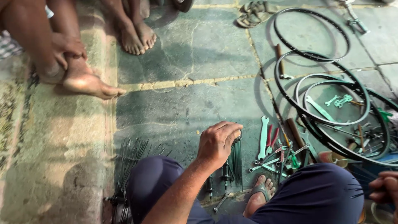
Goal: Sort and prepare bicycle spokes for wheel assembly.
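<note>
The person sits on the stone floor [186, 54] with knees spread, one sandalled foot [259, 195] between them. The left hand [217, 143] is extended forward over the knee, fingers curled down and closed on the top of a bundle of spokes [236, 164] that stands just ahead of the foot; the grip appears firm, though the fingertips are hidden. The right hand [383, 188] sits at the frame's lower right edge, fingers bent; whether it holds anything cannot be determined. The step in hand is judged to be gathering or picking spokes from the bundle. Any further handling calls for a steady pinch, as the thin rods would splay easily. A second loose spread of spokes [130, 155] lies left of the knee. Just beyond, a wrench [263, 137] and red-handled pliers [271, 139] lie beside mixed small tools. Farther right, several bicycle rims [311, 35] overlap. At far left, another person's bare feet [89, 83] rest on the floor.
</note>
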